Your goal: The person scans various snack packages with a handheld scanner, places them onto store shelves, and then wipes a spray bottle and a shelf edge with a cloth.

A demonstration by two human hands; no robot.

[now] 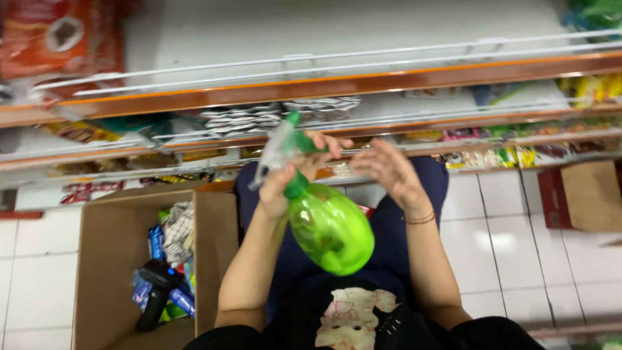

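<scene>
I hold a translucent green spray bottle (328,228) over my lap, its round body toward me and its green nozzle top pointing at the shelves. My left hand (291,175) is wrapped around the neck and trigger part, with a clear plastic wrapper (272,155) sticking out above it. My right hand (387,172) hovers just right of the nozzle, fingers curled and apart, close to the top of the bottle; a thin bracelet sits on that wrist.
An open cardboard box (103,259) stands on the white tiled floor to my left, holding several packets and a black handheld device (155,291). Store shelves (324,87) with orange edges and wire rails run across the top. Another carton (586,194) sits at the right.
</scene>
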